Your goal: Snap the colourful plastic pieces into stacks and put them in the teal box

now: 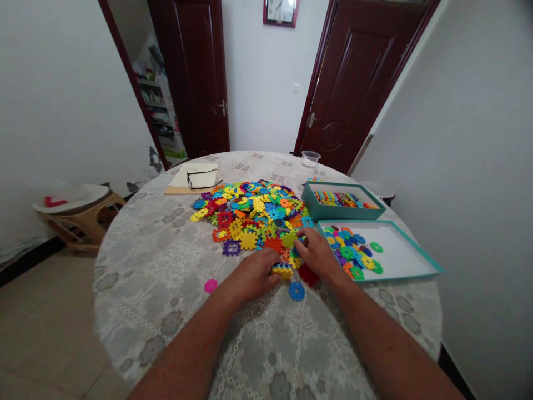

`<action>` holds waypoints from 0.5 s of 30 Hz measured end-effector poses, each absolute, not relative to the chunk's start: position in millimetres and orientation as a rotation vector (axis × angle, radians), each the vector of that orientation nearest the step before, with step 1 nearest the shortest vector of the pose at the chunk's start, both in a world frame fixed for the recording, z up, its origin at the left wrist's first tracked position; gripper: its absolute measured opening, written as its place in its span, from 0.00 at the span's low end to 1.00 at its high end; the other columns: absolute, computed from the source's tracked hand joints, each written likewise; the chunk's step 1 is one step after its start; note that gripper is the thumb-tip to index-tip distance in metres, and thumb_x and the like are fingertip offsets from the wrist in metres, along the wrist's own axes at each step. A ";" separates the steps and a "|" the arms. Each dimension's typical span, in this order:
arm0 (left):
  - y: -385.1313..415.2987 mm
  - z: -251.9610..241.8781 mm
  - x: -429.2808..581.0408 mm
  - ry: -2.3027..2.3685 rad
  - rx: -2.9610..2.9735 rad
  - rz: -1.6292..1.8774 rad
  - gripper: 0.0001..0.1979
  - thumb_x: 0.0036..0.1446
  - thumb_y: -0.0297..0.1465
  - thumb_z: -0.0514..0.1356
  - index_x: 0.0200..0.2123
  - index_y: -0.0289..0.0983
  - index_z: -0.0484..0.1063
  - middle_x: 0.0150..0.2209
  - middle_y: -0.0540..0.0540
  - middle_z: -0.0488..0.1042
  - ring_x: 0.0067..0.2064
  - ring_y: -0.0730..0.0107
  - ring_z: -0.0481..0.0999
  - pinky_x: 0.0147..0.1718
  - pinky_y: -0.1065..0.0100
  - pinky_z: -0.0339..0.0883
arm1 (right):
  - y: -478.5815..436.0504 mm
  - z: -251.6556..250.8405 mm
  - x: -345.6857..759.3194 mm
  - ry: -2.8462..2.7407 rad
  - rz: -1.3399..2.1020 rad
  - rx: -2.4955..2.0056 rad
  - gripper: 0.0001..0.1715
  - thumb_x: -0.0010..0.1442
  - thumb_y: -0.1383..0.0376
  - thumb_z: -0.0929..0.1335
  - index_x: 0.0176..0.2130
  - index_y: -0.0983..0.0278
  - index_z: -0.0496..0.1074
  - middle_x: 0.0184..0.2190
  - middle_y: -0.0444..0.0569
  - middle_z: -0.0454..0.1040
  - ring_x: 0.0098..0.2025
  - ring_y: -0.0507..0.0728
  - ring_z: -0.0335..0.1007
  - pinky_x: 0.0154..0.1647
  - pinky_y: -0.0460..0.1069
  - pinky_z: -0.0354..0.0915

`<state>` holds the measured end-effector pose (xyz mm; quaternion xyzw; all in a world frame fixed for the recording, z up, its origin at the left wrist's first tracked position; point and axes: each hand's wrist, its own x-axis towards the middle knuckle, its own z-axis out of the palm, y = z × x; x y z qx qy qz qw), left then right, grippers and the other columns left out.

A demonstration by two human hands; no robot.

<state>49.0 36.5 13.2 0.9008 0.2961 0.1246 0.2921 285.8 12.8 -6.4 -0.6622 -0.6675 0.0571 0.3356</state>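
A heap of coloured plastic snowflake pieces (254, 214) lies in the middle of the round table (166, 266). My left hand (254, 275) rests at the heap's near edge, fingers closed on a small stack of joined pieces (282, 270), yellow on top. My right hand (318, 255) is right beside it, fingers curled onto pieces at the heap's edge; what it pinches is hidden. A red piece (308, 276) lies under that hand. A blue piece (296, 291) lies just in front of both hands, and a pink piece (210, 285) lies alone to the left.
Two teal box halves stand at the right: the near one (400, 261) holds loose pieces, the far one (333, 208) holds rows of joined pieces. A notebook with glasses (195, 178) and a clear cup (310, 158) sit at the back. A stool (79, 216) stands left of the table.
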 end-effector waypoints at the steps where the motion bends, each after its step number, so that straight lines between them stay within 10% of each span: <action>1: 36.8 12.4 48.6 0.782 2.410 0.342 0.14 0.61 0.32 0.63 0.50 0.41 0.74 0.52 0.43 0.77 0.54 0.56 0.74 0.54 0.62 0.66 | 11.0 -0.6 286.3 -1.701 0.173 -1.741 0.04 0.64 0.64 0.65 0.41 0.60 0.70 0.34 0.47 0.75 0.35 0.57 0.71 0.41 0.50 0.65; 15: 39.6 14.1 44.4 0.966 2.327 0.298 0.11 0.58 0.30 0.64 0.45 0.41 0.71 0.45 0.47 0.78 0.43 0.63 0.75 0.39 0.67 0.62 | -19.0 42.3 275.7 -2.077 0.736 -1.459 0.06 0.66 0.63 0.67 0.36 0.60 0.73 0.27 0.41 0.73 0.29 0.52 0.66 0.31 0.46 0.57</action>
